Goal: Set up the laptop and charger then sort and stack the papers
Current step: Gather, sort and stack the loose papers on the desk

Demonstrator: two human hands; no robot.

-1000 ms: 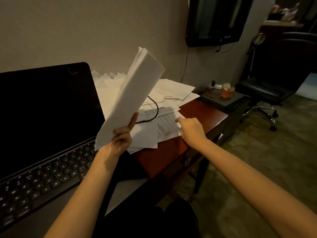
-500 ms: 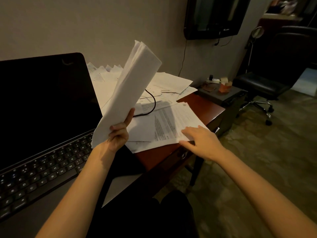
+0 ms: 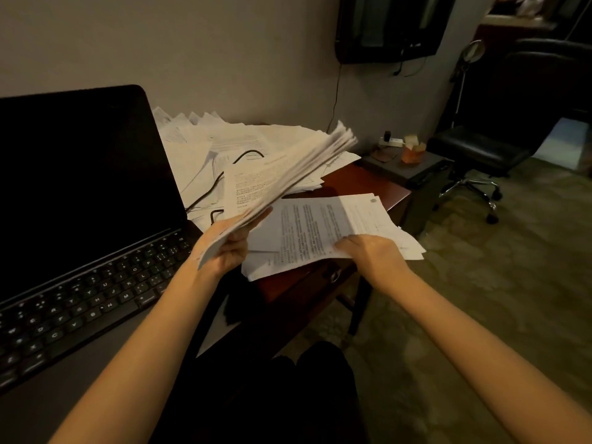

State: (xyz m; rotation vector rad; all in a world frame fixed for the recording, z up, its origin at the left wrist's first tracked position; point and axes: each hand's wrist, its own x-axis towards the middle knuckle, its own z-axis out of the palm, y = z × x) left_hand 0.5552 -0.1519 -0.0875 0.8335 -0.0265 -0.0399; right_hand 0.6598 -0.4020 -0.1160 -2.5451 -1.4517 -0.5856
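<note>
A: Which way does your thick sheaf of white printed papers (image 3: 288, 174) point?

B: Your left hand (image 3: 224, 248) grips its near end; it slants up, away, rightward. Your right hand (image 3: 368, 251) pinches loose white printed sheets (image 3: 314, 232) overhanging the red-brown wooden desk (image 3: 362, 184) edge.

A: Room?

B: Bare desk beyond your right hand.

home office: desk (image 3: 368, 184), office chair (image 3: 474, 152), wall-mounted tv (image 3: 387, 27).

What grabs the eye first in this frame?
The thick sheaf of papers, blurred, gripped by the left hand over the middle of the desk. Just right of it, the right hand holds printed sheets at the desk's near edge. The open laptop with its dark screen fills the left, with loose papers and a black cable behind.
</note>
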